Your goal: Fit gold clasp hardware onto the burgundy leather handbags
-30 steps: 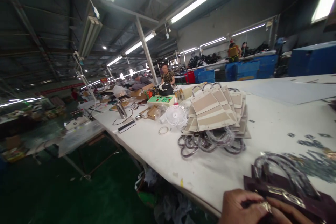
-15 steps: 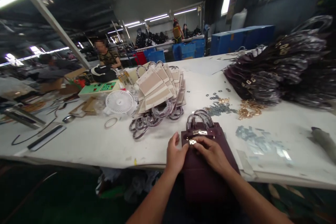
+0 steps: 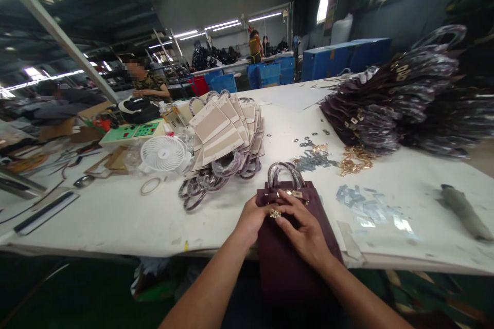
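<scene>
A dark purple handbag leans at the table's front edge, its plastic-wrapped handles pointing away from me. Near the top of its front is a small gold clasp. My left hand is closed on the bag's left upper edge, its fingertips reaching the clasp; some of its fingers are hidden. From the other side, my right hand has its thumb and a finger at the clasp, pinching it. Another right finger lies higher, by the gold plate on the strap.
On the white table are beige panels with wrapped handles, a white fan, gold fittings, grey metal pieces, silvery plates and a grey cylindrical object. Dark bag parts are heaped right. People work farther back.
My left hand has gone from raised fingers to closing on the bag's edge. My right forefinger has moved up toward the strap, with the thumb below the clasp. The view has shifted slightly right.
</scene>
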`<state>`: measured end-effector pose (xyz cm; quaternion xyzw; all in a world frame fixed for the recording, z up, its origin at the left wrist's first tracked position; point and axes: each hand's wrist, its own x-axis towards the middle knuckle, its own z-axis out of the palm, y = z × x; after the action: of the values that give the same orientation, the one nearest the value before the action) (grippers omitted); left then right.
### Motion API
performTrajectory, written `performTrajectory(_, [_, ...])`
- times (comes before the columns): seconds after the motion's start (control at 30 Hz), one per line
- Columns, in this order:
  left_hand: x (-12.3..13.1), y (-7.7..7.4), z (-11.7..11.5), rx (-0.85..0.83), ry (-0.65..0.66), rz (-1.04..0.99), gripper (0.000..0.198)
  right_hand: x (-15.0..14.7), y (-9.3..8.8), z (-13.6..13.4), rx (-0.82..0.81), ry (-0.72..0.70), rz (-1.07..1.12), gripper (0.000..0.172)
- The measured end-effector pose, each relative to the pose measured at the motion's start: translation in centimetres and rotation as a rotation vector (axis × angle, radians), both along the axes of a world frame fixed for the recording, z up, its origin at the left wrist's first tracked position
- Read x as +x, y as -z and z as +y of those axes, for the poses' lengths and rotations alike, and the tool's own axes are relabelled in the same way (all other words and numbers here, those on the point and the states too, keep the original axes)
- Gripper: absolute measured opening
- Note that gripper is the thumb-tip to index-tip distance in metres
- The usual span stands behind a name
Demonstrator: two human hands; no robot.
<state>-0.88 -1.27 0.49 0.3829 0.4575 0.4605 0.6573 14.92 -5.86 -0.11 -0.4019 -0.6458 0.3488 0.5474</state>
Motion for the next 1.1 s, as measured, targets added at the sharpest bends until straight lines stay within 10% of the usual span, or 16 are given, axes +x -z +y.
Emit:
performTrajectory(0.17, [0.5, -0.6, 0.9, 0.006, -0.03, -0.096, 0.052, 1.2, -2.5, 1.6, 0.052, -0.165, -0.108, 0.02])
performTrajectory(0.33, [0.3, 0.9, 1.6, -0.061, -0.053, -0.243, 0.055, 4.8, -1.6, 5.5, -0.019, 0.115, -0.269, 0.022])
performTrajectory(0.5, [-0.4, 2.8, 1.6, -0.12, -0.021, -0.357, 0.052, 7.0, -1.0, 7.6, 0.002, 0.095, -0.621, 0.026])
performTrajectory(1.1, [-1.4, 3.3, 1.8, -0.253, 0.072, -0.54, 0.055, 4.3, -3.3, 10.1, 0.233, -0.134, -1.069, 0.028])
